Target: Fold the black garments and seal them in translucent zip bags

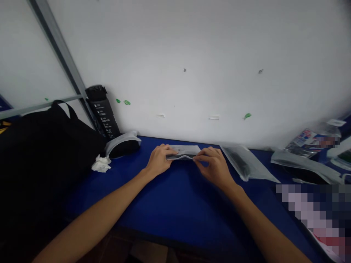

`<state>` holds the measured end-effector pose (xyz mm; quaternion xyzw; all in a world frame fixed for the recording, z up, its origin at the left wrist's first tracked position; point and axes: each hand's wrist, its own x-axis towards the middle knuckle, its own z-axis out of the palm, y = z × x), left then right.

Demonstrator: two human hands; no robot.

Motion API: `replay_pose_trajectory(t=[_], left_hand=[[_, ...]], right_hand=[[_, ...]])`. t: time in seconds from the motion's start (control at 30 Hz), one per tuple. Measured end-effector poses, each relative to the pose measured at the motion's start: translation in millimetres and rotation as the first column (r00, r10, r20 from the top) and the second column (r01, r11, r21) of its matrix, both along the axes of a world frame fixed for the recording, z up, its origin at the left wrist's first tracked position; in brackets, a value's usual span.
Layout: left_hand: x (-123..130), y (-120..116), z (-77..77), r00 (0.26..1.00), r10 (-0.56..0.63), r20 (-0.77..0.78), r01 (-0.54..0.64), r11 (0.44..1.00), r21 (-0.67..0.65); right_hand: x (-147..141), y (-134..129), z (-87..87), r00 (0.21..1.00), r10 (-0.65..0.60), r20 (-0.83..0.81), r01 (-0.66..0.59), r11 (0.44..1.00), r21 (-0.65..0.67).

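Near the back of the blue table, a translucent pouch with something dark inside is held between both hands. My left hand grips its left end, thumb on the near side and fingers around the edge. At the right end, my right hand pinches the pouch's near edge between thumb and fingers. That near edge bows in a slight wave between the hands. What exactly lies inside the pouch cannot be made out.
Right of my hands lies another translucent pouch, with a further pouch and a plastic bottle beyond. At left are a black bag, crumpled tissue, a black bottle and a pouch with a black item. A white wall stands behind.
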<state>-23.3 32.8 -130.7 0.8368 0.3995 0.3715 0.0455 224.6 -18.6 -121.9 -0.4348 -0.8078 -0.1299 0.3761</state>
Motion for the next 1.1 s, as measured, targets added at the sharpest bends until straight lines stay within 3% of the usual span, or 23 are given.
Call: replay_pose_trajectory(t=[0.13,0.37,0.53,0.7,0.83,1.1], left_hand=[[3,-4,3.2,0.999,0.004,-0.038,-0.004,1.000,0.002],[-2,-2,9.1,0.993,0.104,-0.058,-0.101,0.994,0.050],[10,-16,12.5,0.993,-0.059,-0.098,0.074,0.986,0.152],[22,-24,10.8,0.975,-0.162,-0.152,0.185,0.970,0.156],[15,-16,14.1,0.982,-0.083,-0.169,0.113,0.978,0.176],[-16,8,26.0,0.989,0.114,-0.089,-0.097,0.978,0.183]], right_hand=[[-7,-4,1.3,1.000,-0.023,-0.020,0.022,1.000,-0.013],[10,3,1.1,0.992,-0.066,-0.103,0.046,0.981,-0.190],[0,2,-4.3,0.993,-0.022,-0.116,-0.001,0.980,-0.198],[-16,-2,-5.9,0.996,0.032,-0.083,-0.045,0.985,-0.165],[-8,2,-1.7,0.997,-0.039,-0.069,0.029,0.990,-0.140],[34,14,1.5,0.949,-0.235,-0.212,0.211,0.969,-0.130]])
